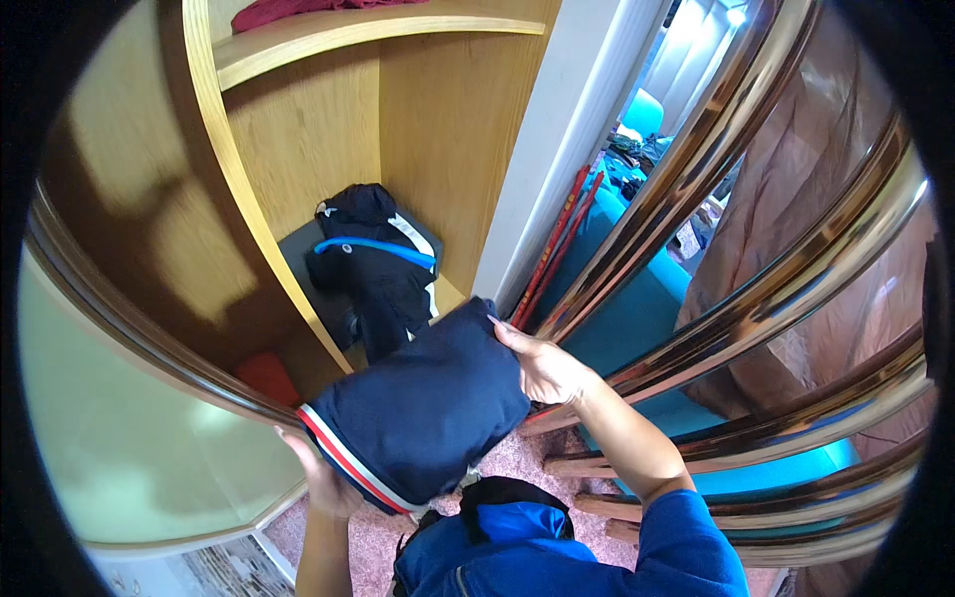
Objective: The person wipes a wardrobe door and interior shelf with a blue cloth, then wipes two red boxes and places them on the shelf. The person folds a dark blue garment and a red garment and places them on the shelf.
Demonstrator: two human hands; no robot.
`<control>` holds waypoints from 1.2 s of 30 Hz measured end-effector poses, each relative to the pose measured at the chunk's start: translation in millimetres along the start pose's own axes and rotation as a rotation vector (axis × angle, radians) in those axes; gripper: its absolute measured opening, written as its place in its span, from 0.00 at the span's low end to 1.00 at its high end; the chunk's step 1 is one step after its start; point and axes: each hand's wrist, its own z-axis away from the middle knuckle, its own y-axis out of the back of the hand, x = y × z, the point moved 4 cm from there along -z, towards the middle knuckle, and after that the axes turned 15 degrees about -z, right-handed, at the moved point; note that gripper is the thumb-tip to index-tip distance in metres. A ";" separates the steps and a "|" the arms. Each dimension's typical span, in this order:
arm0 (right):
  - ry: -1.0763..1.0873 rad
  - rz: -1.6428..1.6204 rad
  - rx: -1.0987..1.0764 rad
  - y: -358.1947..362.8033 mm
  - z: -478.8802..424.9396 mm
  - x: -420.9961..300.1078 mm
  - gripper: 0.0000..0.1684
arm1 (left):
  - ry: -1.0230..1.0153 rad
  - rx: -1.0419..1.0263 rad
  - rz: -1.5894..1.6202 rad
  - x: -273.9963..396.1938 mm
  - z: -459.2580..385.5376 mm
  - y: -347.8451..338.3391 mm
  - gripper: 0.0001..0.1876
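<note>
A folded navy garment (440,403) is stretched between my hands, in front of an open wooden cabinet. Along its left edge runs a band of white and red stripes (354,459). My right hand (548,369) grips the upper right end, thumb on top and fingers underneath. At the striped end, my left hand (324,477) supports the cloth from below, its fingers partly hidden. Beyond the garment, dark clothes (380,254) with white and bright blue trim lie heaped in the cabinet's lower compartment.
A wooden shelf (373,37) above carries a dark red cloth (298,9). On the left is a pale green door panel (142,418), with a red item (267,379) behind its edge. Shiny curved rails (746,321) stand close at right, near red poles (556,246). Pink carpet (515,455) lies below.
</note>
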 end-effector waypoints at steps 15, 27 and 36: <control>0.588 0.621 -0.042 -51.1 16.8 15.2 0.18 | 0.424 0.698 -0.245 -117.9 -5.9 9.2 0.25; 0.780 0.565 0.062 -46.2 23.0 2.3 0.12 | 0.500 0.247 0.016 -118.0 3.3 -11.4 0.25; 0.930 0.501 0.159 -22.4 14.9 -6.7 0.07 | -0.477 0.796 -1.217 6.2 -7.3 -10.0 0.09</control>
